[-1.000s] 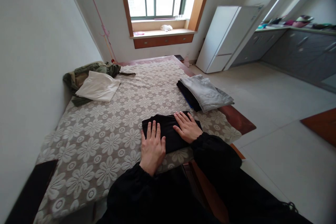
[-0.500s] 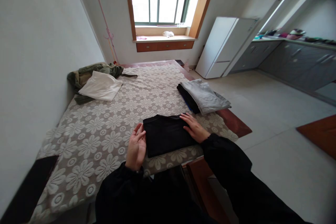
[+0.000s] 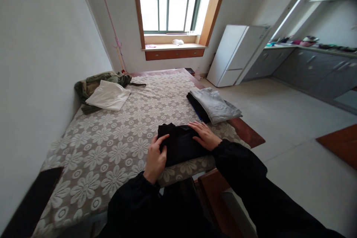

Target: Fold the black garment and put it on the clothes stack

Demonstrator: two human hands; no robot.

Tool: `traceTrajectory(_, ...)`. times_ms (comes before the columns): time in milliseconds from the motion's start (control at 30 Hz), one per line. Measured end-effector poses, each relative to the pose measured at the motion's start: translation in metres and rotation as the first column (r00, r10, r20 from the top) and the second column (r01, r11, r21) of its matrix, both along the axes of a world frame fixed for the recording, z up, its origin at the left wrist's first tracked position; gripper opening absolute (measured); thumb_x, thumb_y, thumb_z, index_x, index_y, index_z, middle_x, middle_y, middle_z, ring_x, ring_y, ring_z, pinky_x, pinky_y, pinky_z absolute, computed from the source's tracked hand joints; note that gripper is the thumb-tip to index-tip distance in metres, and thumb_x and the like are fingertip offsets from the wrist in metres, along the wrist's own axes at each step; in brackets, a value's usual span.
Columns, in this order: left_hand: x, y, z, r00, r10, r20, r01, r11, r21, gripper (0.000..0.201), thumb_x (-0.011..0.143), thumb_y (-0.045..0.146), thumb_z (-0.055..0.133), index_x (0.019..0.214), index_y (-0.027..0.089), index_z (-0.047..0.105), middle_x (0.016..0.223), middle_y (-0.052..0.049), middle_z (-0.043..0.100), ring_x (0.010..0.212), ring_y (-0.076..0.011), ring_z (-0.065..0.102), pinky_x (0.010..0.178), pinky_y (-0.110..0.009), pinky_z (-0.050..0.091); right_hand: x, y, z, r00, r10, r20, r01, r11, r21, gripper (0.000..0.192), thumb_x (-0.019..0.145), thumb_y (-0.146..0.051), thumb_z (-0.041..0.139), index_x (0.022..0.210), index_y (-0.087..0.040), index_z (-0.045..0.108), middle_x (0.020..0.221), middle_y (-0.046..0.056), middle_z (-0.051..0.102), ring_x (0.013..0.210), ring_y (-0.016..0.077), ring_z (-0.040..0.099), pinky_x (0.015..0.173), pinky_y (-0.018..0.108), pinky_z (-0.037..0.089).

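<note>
A folded black garment point(image 3: 181, 147) lies near the front edge of the cloth-covered table point(image 3: 111, 152). My left hand point(image 3: 156, 158) grips its left edge, the index finger over the top and the thumb on the near side, and the fabric there is bunched up. My right hand point(image 3: 205, 136) rests flat on the garment's right part with fingers stretched out. Just beyond my right hand sits a stack of folded clothes, with a light grey garment point(image 3: 214, 104) on top of a black one point(image 3: 196, 106).
At the far left, a folded white cloth point(image 3: 108, 95) lies against an olive-green bag point(image 3: 96, 81). A dark flat object point(image 3: 33, 200) is at the near left corner. Beyond stand a pink coat rack point(image 3: 110, 18), a white refrigerator point(image 3: 234, 55) and grey kitchen cabinets point(image 3: 309, 63).
My left hand has moved right and closed on the garment's left edge, which has shifted inward and crumpled. My right hand stays on the garment. The view has tilted slightly.
</note>
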State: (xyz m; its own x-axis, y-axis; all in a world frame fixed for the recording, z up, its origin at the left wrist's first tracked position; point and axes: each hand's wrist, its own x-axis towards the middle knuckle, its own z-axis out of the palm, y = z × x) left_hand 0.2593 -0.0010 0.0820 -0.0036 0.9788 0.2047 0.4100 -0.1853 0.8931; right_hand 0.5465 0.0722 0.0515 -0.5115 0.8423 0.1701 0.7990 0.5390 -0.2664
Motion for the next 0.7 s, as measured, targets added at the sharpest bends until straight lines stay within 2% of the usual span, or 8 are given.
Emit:
traceTrajectory(133,0.008,-0.020,0.033,0.985,-0.149,-0.091,0.162,0.974,0.156,0.046,0.093,0.008,0.045,0.126,0.029,0.069,0.135,-0.006,0.061,0.123,-0.0204,0.060,0.108,-0.036,0.049,-0.003,0.009,0.046,0.980,0.100,-0.172,-0.108,0.993,-0.040,0.086,0.087,-0.045,0.068,0.160,-0.023,0.030,0.160,0.016,0.039,0.151,0.0320,0.031,0.122,0.059,0.022)
traceTrajectory(200,0.007,-0.030,0.059,0.950,-0.275,-0.146,0.301,0.930,0.210,0.047,0.094,0.008,0.045,0.129,0.030,0.069,0.137,-0.006,0.060,0.125,-0.0200,0.060,0.107,-0.034,0.051,-0.008,0.011,0.073,0.936,0.195,-0.294,-0.221,0.974,-0.056,0.085,0.083,-0.053,0.073,0.154,-0.020,0.040,0.157,0.018,0.044,0.149,0.0331,0.034,0.122,0.056,0.024)
traceTrajectory(267,0.005,-0.036,0.088,0.903,-0.384,-0.193,0.423,0.873,0.244,0.047,0.095,0.008,0.046,0.129,0.030,0.069,0.138,-0.005,0.061,0.124,-0.0196,0.061,0.105,-0.033,0.052,-0.012,0.008,0.095,0.869,0.280,-0.408,-0.344,0.935,-0.092,0.073,0.081,-0.057,0.075,0.139,-0.018,0.056,0.148,0.018,0.053,0.141,0.0337,0.044,0.118,0.052,0.033)
traceTrajectory(367,0.000,-0.037,0.128,0.866,-0.444,-0.232,0.494,0.832,0.252,0.046,0.094,0.008,0.049,0.126,0.031,0.071,0.135,-0.004,0.064,0.119,-0.0202,0.065,0.102,-0.033,0.055,-0.016,-0.007,0.105,0.801,0.285,-0.527,-0.436,0.880,-0.187,0.051,0.082,-0.058,0.074,0.108,-0.014,0.069,0.110,0.012,0.071,0.102,0.0276,0.068,0.090,0.039,0.055)
traceTrajectory(467,-0.009,-0.026,0.157,0.830,-0.496,-0.254,0.547,0.813,0.201,0.043,0.092,0.011,0.053,0.122,0.034,0.074,0.131,-0.003,0.067,0.114,-0.0225,0.068,0.101,-0.036,0.057,-0.012,-0.034,0.095,0.799,0.184,-0.573,-0.355,0.913,-0.201,0.042,0.083,-0.056,0.073,0.095,-0.015,0.069,0.076,0.001,0.066,0.064,0.0163,0.061,0.060,0.027,0.051)
traceTrajectory(533,-0.015,-0.011,0.166,0.781,-0.582,-0.227,0.618,0.771,0.154,0.038,0.092,0.014,0.054,0.115,0.034,0.077,0.128,-0.003,0.070,0.113,-0.0230,0.068,0.101,-0.037,0.056,-0.006,-0.057,0.089,0.805,0.083,-0.587,-0.201,0.970,-0.139,0.039,0.084,-0.054,0.073,0.096,-0.018,0.068,0.073,0.000,0.064,0.061,0.0151,0.057,0.057,0.026,0.049)
traceTrajectory(600,-0.018,0.009,0.163,0.745,-0.655,-0.127,0.666,0.736,0.117,0.028,0.091,0.018,0.061,0.106,0.030,0.080,0.122,-0.004,0.073,0.113,-0.0240,0.068,0.099,-0.036,0.056,0.002,-0.076,0.093,0.803,-0.017,-0.595,-0.036,0.996,-0.077,0.033,0.083,-0.052,0.074,0.096,-0.022,0.069,0.073,-0.001,0.062,0.063,0.0159,0.056,0.058,0.027,0.050)
traceTrajectory(700,-0.010,0.045,0.133,0.761,-0.620,0.190,0.619,0.782,0.074,0.025,0.086,0.030,0.072,0.110,0.023,0.079,0.111,-0.007,0.075,0.105,-0.0244,0.070,0.087,-0.032,0.058,0.019,-0.087,0.117,0.801,-0.086,-0.592,0.036,0.995,-0.095,0.026,0.082,-0.048,0.076,0.091,-0.024,0.069,0.070,-0.001,0.059,0.061,0.0157,0.054,0.055,0.027,0.050)
